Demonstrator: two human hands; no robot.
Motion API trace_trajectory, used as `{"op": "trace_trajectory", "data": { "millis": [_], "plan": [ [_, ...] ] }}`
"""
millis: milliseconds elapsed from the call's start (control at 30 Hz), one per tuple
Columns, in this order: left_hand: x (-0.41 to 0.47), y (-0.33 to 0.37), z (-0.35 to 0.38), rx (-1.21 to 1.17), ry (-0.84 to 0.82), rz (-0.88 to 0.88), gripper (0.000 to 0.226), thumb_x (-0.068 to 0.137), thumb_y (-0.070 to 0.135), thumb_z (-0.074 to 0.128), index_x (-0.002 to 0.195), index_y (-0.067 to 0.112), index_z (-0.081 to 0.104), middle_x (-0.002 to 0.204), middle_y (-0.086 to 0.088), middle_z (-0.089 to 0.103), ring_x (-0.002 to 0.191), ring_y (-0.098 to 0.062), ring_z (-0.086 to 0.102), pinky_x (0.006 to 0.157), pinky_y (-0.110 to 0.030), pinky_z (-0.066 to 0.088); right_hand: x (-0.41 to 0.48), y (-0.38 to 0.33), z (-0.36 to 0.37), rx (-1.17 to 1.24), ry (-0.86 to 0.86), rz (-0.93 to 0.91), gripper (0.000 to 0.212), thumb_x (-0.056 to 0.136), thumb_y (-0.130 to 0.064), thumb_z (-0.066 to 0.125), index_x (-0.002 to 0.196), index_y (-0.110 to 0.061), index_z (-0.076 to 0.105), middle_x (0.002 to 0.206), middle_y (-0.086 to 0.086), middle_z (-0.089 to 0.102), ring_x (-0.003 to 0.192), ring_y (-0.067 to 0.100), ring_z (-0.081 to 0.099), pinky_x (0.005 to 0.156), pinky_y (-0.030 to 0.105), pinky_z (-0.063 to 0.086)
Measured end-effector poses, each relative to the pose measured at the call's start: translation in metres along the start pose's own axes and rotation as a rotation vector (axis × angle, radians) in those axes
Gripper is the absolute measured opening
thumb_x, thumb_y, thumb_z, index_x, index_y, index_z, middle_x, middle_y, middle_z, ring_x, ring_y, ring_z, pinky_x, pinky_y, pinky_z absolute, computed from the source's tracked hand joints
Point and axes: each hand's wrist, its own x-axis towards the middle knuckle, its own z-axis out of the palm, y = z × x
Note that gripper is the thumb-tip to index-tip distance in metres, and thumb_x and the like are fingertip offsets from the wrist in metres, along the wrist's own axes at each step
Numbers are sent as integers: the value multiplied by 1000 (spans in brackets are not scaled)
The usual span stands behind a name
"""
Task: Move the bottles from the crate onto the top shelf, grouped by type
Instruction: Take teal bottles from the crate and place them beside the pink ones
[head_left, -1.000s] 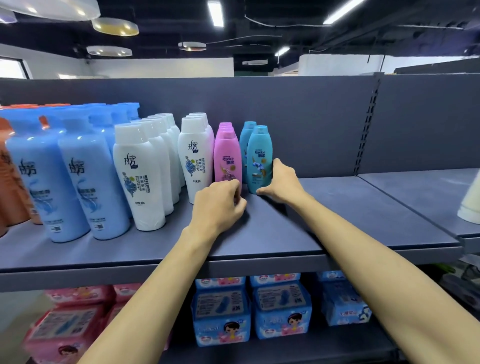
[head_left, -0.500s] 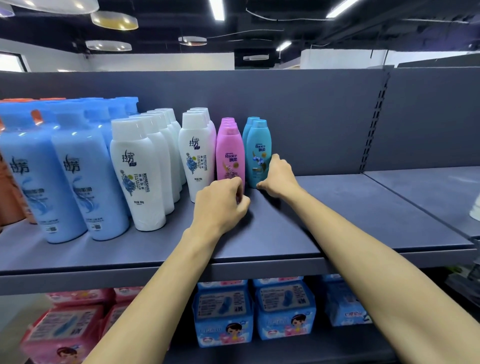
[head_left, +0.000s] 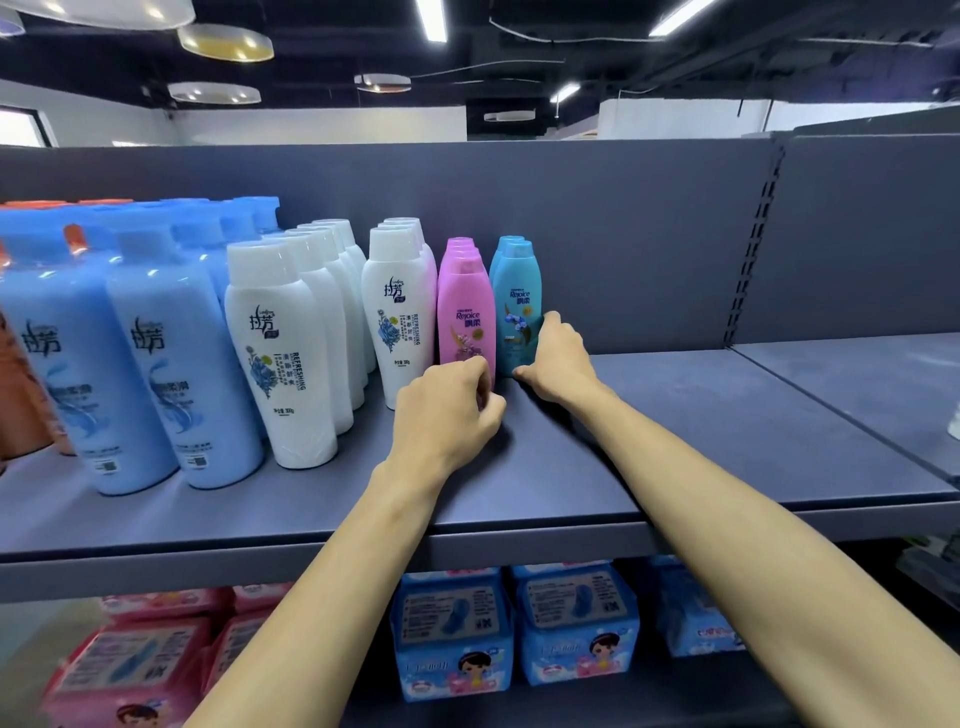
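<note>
In the head view, the step in hand looks like squaring up the two rightmost rows on the top shelf, so each type stands in its own file. The right hand holds the front teal bottle low down, with the thumb along its foot and the fingers curled round its right side. The left hand has its fingers curled in against the foot of the front pink bottle; whether they pinch it or only nudge it cannot be told. To do this well, the person should probably push low, near the base, since these slim, tall bottles would tip if pressed higher up. Each should slide straight back until it meets the one behind, with a narrow gap left between pink and teal so the types read apart. The white bottles and light blue bottles to the left already stand in rows and need no touch. The crate is not in view. Against the picture of a second ago, both hands remain at the same two bottles, the right hand's fingers now reach further up the teal bottle's side, and that bottle stands more nearly in line with the one behind it
</note>
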Motion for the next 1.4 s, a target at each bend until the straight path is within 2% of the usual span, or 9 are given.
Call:
{"op": "trace_trajectory", "data": {
  "millis": [133, 300, 433, 600, 800, 933, 1000, 1233, 1400],
  "plan": [
    [0, 1, -2, -27, 2, -35, 9, 79, 30, 54, 80, 21, 55, 74, 5, 62, 76, -25, 58, 65, -34, 49, -21, -2, -16, -34, -10, -31, 59, 81, -20, 78, 125, -5, 40, 125, 16, 51, 114, 33, 53, 83, 36, 45],
    [-3, 8, -9, -14, -19, -12, 10, 81, 30, 55, 78, 22, 50, 78, 4, 64, 81, -27, 58, 61, -31, 39, -71, -4, -39, -120, -51, -139, 59, 84, -22, 73, 131, -11, 41, 127, 12, 54, 113, 30, 57, 94, 45, 50],
    [-22, 22, -29, 70, 9, 115, 14, 84, 31, 54, 84, 18, 50, 83, 3, 61, 84, -24, 57, 59, -33, 38, -114, -10, -64, -144, -45, -177, 59, 86, -22, 73, 137, -15, 43, 131, 8, 55, 116, 27, 57, 97, 44, 49],
    [-79, 39, -53, -52, 121, 256, 14, 82, 36, 52, 81, 23, 49, 74, 8, 55, 72, -15, 52, 52, -33, 44, -182, -4, -73, -131, 51, -290, 49, 87, -22, 73, 130, -19, 51, 124, 2, 60, 112, 19, 59, 96, 39, 50],
    [-131, 41, -61, -84, 82, 242, 11, 84, 30, 57, 83, 19, 54, 74, 7, 53, 72, -17, 51, 56, -32, 39, -235, 6, -62, -105, 104, -334, 36, 89, -18, 71, 122, -19, 58, 112, -4, 60, 99, 8, 58, 91, 29, 49],
    [-171, 36, -52, -245, 126, 219, 10, 84, 31, 53, 88, 22, 56, 81, 12, 53, 78, -13, 51, 62, -27, 44, -271, 31, -37, -84, 80, -306, 29, 87, -18, 74, 113, -21, 63, 102, -10, 57, 91, 2, 57, 86, 21, 48],
    [-196, 31, -38, -283, 75, 170, 11, 83, 31, 53, 89, 23, 57, 82, 12, 53, 79, -12, 52, 64, -27, 45, -289, 51, -19, -73, 29, -248, 29, 86, -18, 75, 112, -20, 64, 103, -10, 58, 93, 0, 57, 87, 21, 48],
    [-272, 8, 35, -203, -341, 73, 10, 85, 30, 55, 91, 21, 55, 84, 9, 56, 83, -13, 55, 65, -33, 48, -325, 115, 56, -119, -231, -8, 34, 87, -26, 74, 117, -19, 60, 106, -3, 59, 97, 12, 59, 89, 28, 48],
    [-316, -10, 71, -151, -482, 23, 10, 86, 33, 52, 91, 24, 51, 81, 10, 53, 79, -11, 51, 57, -26, 40, -351, 161, 119, -117, -342, 197, 29, 88, -25, 72, 113, -18, 59, 100, -5, 55, 93, 12, 60, 77, 23, 43]
  ]
}}
